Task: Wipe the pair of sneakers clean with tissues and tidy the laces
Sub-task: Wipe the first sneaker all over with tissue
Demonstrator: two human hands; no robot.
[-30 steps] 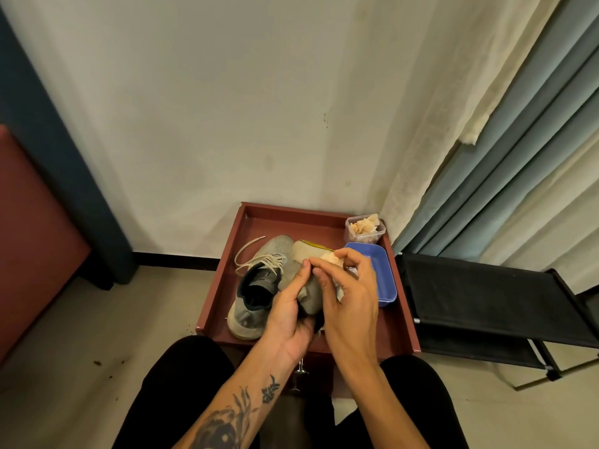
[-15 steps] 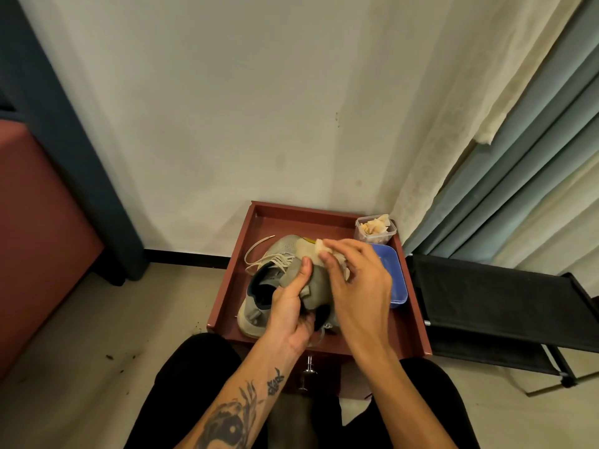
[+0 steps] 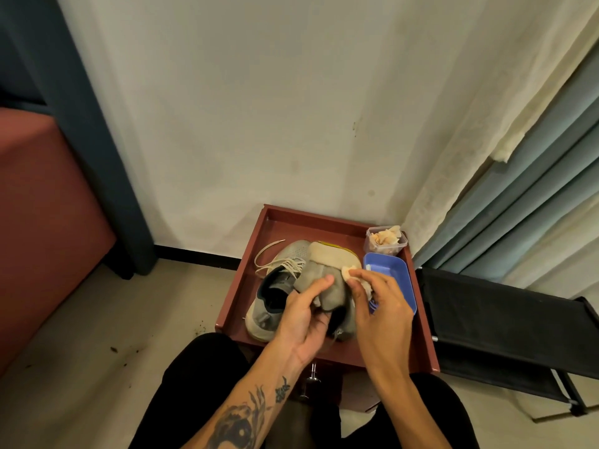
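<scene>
Plain wall and curtain behind, red tray [image 3: 240,280] on the floor. Left hand [image 3: 303,322] grips one shoe [image 3: 324,277] over the tray's middle, sole showing. Right hand [image 3: 379,306] pinches a tissue [image 3: 348,273] against the sole's edge, so I'd call this the wiping stage. Other shoe [image 3: 275,293] sits at the tray's left, laces [image 3: 285,264] loose. Next, I'd guess: rub along the sole, then swap shoes.
</scene>
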